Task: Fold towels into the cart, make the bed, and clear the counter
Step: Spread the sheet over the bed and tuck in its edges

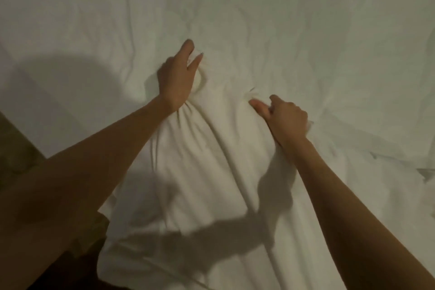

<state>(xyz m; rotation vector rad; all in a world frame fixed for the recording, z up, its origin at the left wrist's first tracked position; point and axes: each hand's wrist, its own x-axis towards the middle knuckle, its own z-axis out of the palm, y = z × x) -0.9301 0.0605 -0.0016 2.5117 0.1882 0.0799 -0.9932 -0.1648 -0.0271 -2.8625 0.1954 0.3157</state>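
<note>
1. Bed-making step. The white sheet (pixel 235 19) covers the bed and fills nearly the whole view; it is bunched into long ridges running from my hands down toward me.
2. My left hand (pixel 176 75) pinches a fold of sheet between thumb and fingers, cloth gathered under the palm.
3. My right hand (pixel 286 117) is curled tight on a second fold, nearer to me and just right of the central ridge. Fingertips are hidden in the cloth.
4. The two grips sit near each other, so I judge a pull from here would only deepen the creases between them.
5. To do it well: spread the hands apart along the edge, pull evenly toward me, keep tension equal on both sides.
6. Risk: uneven pull skews the sheet. A loose flap lies at far right (pixel 419 172); check it after.
</note>
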